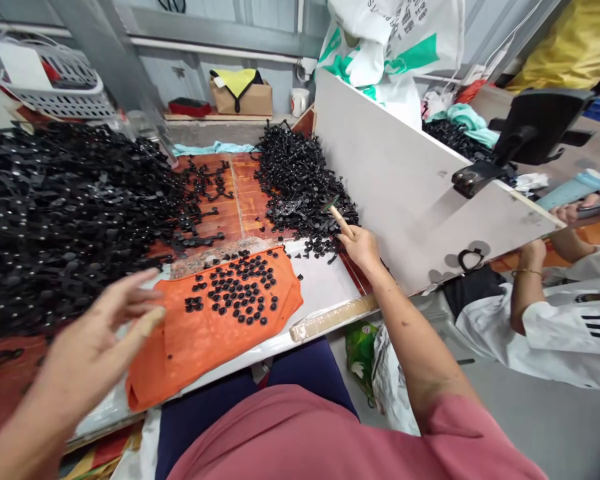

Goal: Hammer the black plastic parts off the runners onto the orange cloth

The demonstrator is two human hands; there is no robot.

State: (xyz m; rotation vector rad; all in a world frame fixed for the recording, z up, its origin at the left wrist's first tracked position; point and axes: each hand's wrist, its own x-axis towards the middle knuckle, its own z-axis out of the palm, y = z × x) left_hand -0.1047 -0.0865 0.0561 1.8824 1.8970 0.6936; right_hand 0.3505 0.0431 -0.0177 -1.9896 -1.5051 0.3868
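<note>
My left hand (100,333) hovers over the left end of an orange cloth (200,353), slightly blurred, its fingers stretched out and nothing seen in them. Many small round black parts (245,290) are spread over the cloth's far half. My right hand (363,248) is closed around the wooden handle of a small hammer (341,219), whose dark head lies over a heap of small black pieces (305,180). To the left rises a big pile of black strap-like parts (70,213) with shiny dots.
A pale partition board (405,173) stands right of the heap. Beyond it, a co-worker's arms (535,273) and a phone holder (530,130) clamped to the board show. A grey basket (65,87), a cardboard box (250,99) and a white mug (299,102) stand at the back.
</note>
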